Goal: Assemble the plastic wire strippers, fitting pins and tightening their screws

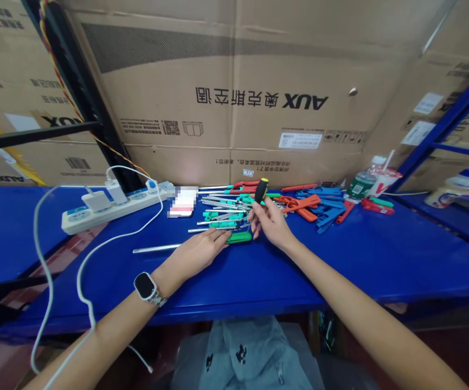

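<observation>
Nearby, orange pieces (pixel 305 205) and blue pieces (pixel 332 212) crowd the right hand (pixel 272 223).

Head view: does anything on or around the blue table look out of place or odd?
Yes: the large carton appears upside down, judging by its lettering. A flat pale item beside the power strip is pixelated, hiding its details. I see no spill.

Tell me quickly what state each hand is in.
Left hand: holding the green handle, grip partly hidden.
Right hand: closed, holding the black-and-yellow screwdriver.
</observation>
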Motion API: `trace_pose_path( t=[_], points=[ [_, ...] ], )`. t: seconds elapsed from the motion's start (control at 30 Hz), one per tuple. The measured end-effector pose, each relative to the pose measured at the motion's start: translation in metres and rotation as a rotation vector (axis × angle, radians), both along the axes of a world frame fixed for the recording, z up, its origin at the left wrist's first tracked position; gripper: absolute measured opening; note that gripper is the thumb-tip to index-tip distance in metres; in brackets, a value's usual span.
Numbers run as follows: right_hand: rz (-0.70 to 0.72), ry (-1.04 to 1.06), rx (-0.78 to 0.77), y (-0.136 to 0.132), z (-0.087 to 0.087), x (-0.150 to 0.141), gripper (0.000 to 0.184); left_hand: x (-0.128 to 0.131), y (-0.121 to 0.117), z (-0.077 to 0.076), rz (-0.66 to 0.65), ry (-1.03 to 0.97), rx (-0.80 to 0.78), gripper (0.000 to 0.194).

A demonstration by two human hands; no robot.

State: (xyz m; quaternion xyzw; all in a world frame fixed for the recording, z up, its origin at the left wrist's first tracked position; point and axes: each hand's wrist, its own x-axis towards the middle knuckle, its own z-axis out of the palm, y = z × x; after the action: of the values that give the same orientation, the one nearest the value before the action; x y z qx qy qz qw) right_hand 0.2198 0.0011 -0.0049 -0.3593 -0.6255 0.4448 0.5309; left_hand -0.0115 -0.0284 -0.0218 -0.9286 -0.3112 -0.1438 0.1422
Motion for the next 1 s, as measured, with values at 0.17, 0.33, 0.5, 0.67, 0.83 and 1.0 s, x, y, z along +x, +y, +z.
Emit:
trace_pose_path(
  t=[0.17, 0.33, 0.5, 0.67, 0.83, 1.0],
  points=[
    [0.026, -0.04, 0.007, 0.0, 0.008, 0.002, 0.049, 0.002, -0.001, -0.001, 0.003, 0.023, 0.009, 0.034],
    [-0.022, -0.033, 0.045, 0.002, 0.008, -0.004, 0.051, 0.001, -0.002, -0.001, -0.016, 0.073, -0.013, 0.041],
    [-0.088, -0.009, 0.012, -0.003, 0.003, -0.007, 0.049, -0.002, -0.002, -0.002, -0.015, 0.122, -0.031, 0.045],
    [0.011, 0.01, -0.034, -0.009, 0.009, 0.001, 0.054, -0.002, -0.003, 0.0, -0.006, 0.108, -0.009, 0.041],
    [-0.005, -0.006, -0.063, -0.004, 0.017, 0.004, 0.052, -0.002, -0.003, 0.0, -0.03, 0.099, 0.002, 0.039],
    [-0.066, 0.011, -0.095, 0.0, 0.018, -0.007, 0.051, -0.003, -0.003, -0.001, -0.024, 0.094, 0.005, 0.038]
  ],
)
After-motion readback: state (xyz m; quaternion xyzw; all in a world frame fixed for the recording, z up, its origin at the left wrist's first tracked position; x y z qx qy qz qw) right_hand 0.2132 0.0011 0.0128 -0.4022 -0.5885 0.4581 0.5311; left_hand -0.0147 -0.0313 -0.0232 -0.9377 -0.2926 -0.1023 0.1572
